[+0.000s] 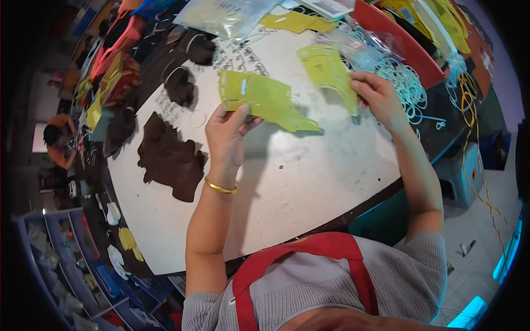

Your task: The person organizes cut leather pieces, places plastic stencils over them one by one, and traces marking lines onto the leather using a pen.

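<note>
In my left hand [229, 129] is a yellow-green plastic pattern template [268, 96], pinched at its lower left edge between thumb and fingers and raised over the white table board. It has slots and a narrow tail that points right. My right hand [378, 96] grips a second yellow-green template [324, 66] by its lower right part, near the board. Dark brown leather pieces [171, 157] lie left of my left hand, in a loose irregular pile. Two brown bundles tied with pale bands [179, 85] rest farther back.
White board [309, 182] covers the table, with handwriting at its far side. Tangled pale cord [406, 88] and a red bin [400, 38] are at far right. A clear plastic bag [223, 16] lies at the back. Blue compartment trays [72, 259] stand lower left. Another person [61, 138] sits far left.
</note>
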`<state>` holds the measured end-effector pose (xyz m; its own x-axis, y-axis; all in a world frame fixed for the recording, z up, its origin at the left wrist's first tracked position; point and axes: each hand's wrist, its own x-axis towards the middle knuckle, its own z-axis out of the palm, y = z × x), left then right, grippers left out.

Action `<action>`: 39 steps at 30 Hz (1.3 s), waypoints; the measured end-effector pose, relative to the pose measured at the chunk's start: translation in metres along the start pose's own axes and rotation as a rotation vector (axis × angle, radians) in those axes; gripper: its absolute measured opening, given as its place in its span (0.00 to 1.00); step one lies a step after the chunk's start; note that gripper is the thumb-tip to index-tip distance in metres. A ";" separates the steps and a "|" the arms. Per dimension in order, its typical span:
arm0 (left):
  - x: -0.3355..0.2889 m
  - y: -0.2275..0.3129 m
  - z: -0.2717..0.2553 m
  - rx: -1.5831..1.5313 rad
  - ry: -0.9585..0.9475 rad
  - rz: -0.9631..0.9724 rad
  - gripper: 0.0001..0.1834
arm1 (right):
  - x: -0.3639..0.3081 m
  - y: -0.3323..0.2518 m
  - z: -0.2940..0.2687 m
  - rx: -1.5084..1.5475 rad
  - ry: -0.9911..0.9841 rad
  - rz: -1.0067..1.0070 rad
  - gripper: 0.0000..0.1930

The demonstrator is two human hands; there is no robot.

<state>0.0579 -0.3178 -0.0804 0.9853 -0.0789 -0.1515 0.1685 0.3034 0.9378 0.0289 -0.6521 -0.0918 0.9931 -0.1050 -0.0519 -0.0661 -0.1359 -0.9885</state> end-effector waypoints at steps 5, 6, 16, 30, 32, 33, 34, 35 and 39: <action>-0.001 0.002 -0.002 0.056 0.048 -0.015 0.11 | 0.004 -0.010 0.013 0.032 -0.041 0.000 0.15; 0.000 0.000 -0.001 0.063 0.061 -0.021 0.11 | 0.004 -0.007 0.011 0.019 -0.029 -0.001 0.15; -0.008 -0.001 -0.001 0.063 0.042 -0.019 0.11 | 0.004 0.003 0.006 -0.001 -0.038 0.027 0.15; -0.069 -0.018 -0.008 0.003 0.052 -0.185 0.12 | -0.028 -0.009 0.100 0.005 -0.516 0.113 0.11; -0.085 -0.017 -0.017 -0.032 0.088 -0.196 0.11 | -0.032 -0.009 0.108 0.007 -0.539 0.178 0.11; -0.092 -0.016 -0.021 -0.066 0.094 -0.215 0.11 | -0.031 -0.010 0.113 0.004 -0.558 0.175 0.11; -0.098 -0.016 -0.025 -0.064 0.108 -0.221 0.12 | -0.031 -0.012 0.117 0.004 -0.566 0.168 0.12; -0.105 -0.015 -0.030 -0.068 0.119 -0.217 0.12 | -0.031 -0.013 0.120 0.002 -0.572 0.161 0.14; -0.128 -0.010 -0.052 -0.182 0.125 -0.182 0.15 | -0.026 -0.015 0.122 0.019 -0.555 0.145 0.15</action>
<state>-0.0683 -0.2617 -0.0865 0.9321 -0.0333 -0.3606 0.3345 0.4610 0.8219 0.0158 -0.5274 -0.0931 0.8765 0.4120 -0.2489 -0.2088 -0.1405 -0.9678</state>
